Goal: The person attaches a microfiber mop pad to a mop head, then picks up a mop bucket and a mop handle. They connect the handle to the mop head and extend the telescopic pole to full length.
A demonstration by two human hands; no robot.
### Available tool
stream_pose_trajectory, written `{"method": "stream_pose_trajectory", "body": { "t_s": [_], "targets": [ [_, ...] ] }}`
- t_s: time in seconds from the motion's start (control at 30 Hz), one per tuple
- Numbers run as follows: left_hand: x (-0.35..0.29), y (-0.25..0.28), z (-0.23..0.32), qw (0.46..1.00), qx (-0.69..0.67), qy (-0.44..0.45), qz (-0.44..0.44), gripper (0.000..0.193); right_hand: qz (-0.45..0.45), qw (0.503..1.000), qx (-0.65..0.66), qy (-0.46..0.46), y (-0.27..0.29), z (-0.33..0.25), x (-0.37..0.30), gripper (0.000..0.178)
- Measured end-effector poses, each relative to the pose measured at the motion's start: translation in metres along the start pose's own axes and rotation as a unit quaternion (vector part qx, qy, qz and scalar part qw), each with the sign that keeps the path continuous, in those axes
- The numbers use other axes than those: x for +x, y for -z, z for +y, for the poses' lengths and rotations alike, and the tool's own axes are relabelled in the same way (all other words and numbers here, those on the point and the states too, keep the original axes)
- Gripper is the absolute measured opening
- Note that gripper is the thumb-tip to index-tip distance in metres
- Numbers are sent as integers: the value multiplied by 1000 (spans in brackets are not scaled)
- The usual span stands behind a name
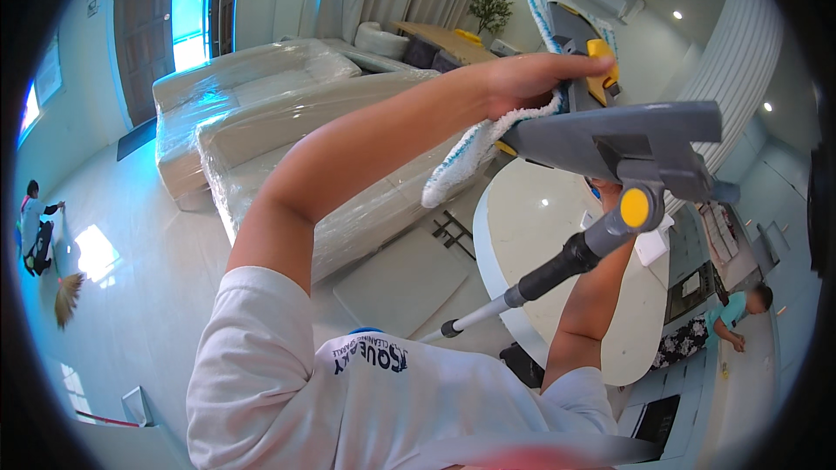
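Observation:
A flat mop is raised in front of me, its grey hinged head (583, 141) folded and its pole (531, 285) slanting down to the lower left. My left hand (527, 83) is closed round the head's far part, thumb lying on a yellow tab (601, 78). A white and blue fluffy mop pad (461, 164) hangs loose below that hand; more of it edges the far plate. Behind the head, near the pole's joint, only a bit of my right hand (607, 195) shows; its fingers are mostly hidden.
Plastic-wrapped sofas (287, 122) stand to the left. A round-ended pale table (522, 235) lies beneath the mop. At far left a person (37, 226) holds a broom (68, 300); another person (727, 322) stands by the kitchen counter at right.

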State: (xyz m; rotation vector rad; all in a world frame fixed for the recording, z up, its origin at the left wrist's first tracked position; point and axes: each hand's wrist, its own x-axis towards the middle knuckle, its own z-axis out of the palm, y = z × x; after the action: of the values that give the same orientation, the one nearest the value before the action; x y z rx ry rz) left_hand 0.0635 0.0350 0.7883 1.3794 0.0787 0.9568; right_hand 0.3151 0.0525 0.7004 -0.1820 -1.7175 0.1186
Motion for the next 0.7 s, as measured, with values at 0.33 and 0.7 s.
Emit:
{"method": "stream_pose_trajectory", "body": {
  "t_s": [0.33,0.7],
  "targets": [
    [-6,5,17,990,50,-75,105,34,-16,962,188,-197,-59,63,-44,46],
    [-10,5,13,988,122,-61,74,34,-461,817,-179,-297,-65,-2,-6,45]
  ]
}}
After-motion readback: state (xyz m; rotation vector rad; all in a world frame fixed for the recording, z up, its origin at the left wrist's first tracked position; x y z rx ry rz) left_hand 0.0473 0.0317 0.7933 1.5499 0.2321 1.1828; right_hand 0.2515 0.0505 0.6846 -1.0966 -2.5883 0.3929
